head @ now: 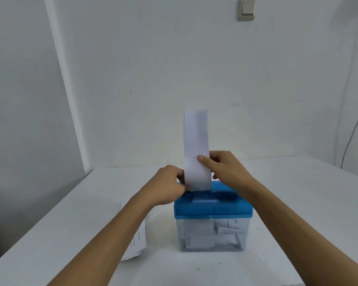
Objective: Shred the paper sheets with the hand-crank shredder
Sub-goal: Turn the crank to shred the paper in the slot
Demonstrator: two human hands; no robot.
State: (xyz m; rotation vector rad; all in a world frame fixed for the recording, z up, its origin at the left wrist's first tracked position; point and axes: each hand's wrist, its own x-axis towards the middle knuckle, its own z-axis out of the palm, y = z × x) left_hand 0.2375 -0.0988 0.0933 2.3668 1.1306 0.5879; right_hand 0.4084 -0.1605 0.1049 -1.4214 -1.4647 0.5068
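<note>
White paper strip stands upright in blue shredder, pinched between hands, left and right

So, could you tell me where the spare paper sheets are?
Head view: the stack of paper sheets lies on the white table, left of the blue-lidded shredder, partly under the left forearm.

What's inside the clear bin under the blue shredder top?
White paper pieces, some printed, show through the clear bin. The blue top covers the lower end of the held sheet.
</note>
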